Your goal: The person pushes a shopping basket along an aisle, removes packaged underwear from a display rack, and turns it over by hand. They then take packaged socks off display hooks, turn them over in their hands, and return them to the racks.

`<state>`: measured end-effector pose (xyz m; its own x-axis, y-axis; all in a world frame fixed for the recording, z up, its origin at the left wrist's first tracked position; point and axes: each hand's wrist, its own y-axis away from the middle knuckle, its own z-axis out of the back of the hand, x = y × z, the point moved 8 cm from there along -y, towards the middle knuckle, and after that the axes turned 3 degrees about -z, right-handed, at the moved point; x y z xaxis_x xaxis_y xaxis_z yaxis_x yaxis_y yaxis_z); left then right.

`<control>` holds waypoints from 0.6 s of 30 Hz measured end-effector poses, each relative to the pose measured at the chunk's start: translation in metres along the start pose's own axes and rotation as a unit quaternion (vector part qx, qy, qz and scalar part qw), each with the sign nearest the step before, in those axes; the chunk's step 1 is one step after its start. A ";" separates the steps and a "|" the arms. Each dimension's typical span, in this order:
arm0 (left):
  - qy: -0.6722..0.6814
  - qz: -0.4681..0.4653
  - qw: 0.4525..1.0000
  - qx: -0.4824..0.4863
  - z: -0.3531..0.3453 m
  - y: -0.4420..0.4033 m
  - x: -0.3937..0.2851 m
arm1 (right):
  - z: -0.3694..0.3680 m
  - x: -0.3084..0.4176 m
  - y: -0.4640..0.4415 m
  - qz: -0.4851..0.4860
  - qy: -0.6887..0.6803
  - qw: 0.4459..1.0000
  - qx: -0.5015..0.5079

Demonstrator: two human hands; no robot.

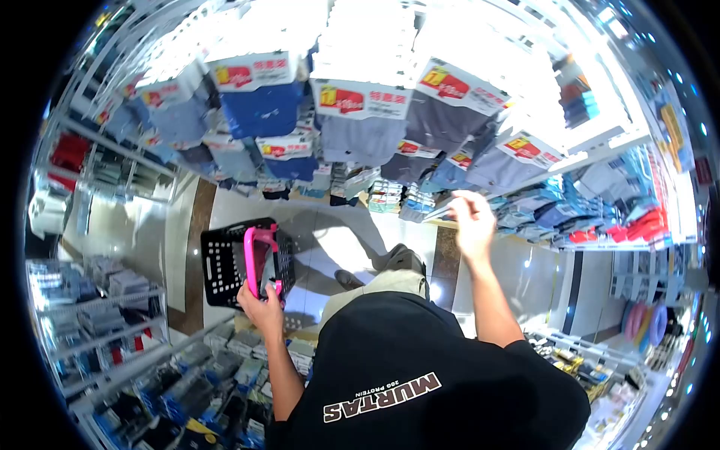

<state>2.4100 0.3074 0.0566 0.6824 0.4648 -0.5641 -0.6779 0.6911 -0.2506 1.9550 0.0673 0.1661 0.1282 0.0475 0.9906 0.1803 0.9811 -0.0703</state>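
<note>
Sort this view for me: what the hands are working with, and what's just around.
In hand or nearest:
- black basket, left hand gripping its pink handle
- hanging grey packs, near the right hand; contact unclear

Just around:
- blue hanging packs
- red packs, right-hand shelf
- pale packs, left-hand rack

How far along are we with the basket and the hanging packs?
Done: the black basket is picked up, its pink handle in the left hand.
In hand: the right hand is raised by the racks; whether it grips anything is unclear.
Left: many hanging packs remain available. I can't make out the basket's contents, so how many were collected is unknown.
</note>
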 end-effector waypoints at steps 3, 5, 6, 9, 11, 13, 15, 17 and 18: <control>-0.041 -0.041 0.998 -0.020 0.007 -0.016 -0.049 | 0.084 0.015 -0.024 0.087 -0.034 0.981 -0.169; -0.011 -0.109 0.994 -0.016 -0.004 -0.025 -0.078 | 0.123 0.028 -0.037 0.143 0.004 0.961 -0.238; 0.036 -0.129 0.991 0.011 -0.012 -0.030 -0.098 | 0.127 0.042 -0.042 0.140 0.011 0.956 -0.258; 0.196 -0.073 0.948 0.241 -0.074 -0.032 -0.135 | 0.127 0.061 -0.067 0.135 -0.039 0.960 -0.243; 0.213 -0.137 0.904 0.345 -0.103 -0.016 -0.179 | 0.111 0.069 -0.082 0.166 -0.108 0.966 -0.163; 0.219 -0.182 0.882 0.376 -0.109 0.001 -0.224 | 0.103 0.067 -0.089 0.166 -0.146 0.963 -0.153; 0.231 -0.185 0.863 0.410 -0.123 0.026 -0.245 | 0.090 0.076 -0.083 0.164 -0.134 0.967 -0.138; 0.256 -0.140 0.833 0.470 -0.128 0.053 -0.258 | 0.082 0.083 -0.075 0.163 -0.088 0.975 -0.121; 0.278 -0.139 0.816 0.487 -0.136 0.067 -0.255 | 0.084 0.080 -0.074 0.153 -0.065 0.980 -0.110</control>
<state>2.1532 0.1604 0.0769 0.3588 0.0795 -0.9300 0.2064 0.9649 0.1621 1.8698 0.0141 0.2602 0.0873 0.3704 0.9247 0.3611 0.8534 -0.3760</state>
